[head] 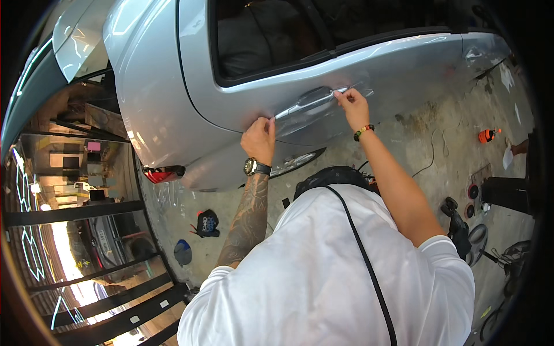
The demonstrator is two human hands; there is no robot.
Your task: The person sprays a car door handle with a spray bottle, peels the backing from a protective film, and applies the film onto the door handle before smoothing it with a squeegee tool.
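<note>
A silver car door [242, 101] stands before me, with a dark window above its handle [309, 103]. A sheet of clear film [303, 124] lies over and around the handle, its loose part hanging wrinkled below. At the film's left end, my left hand [258, 140] pinches the edge between thumb and fingers, close to the panel. My right hand [355, 108] pinches the film near the right end of the handle. The fingertips partly hide the film's edges, so the exact grip is hard to see.
A red tail light [163, 174] is at the left. On the concrete floor [415, 147] lie a black pouch [207, 223], a blue-grey round item [182, 251] and a thin cord [432, 151]. An orange bottle [487, 136] stands at right, near part of another person [519, 148].
</note>
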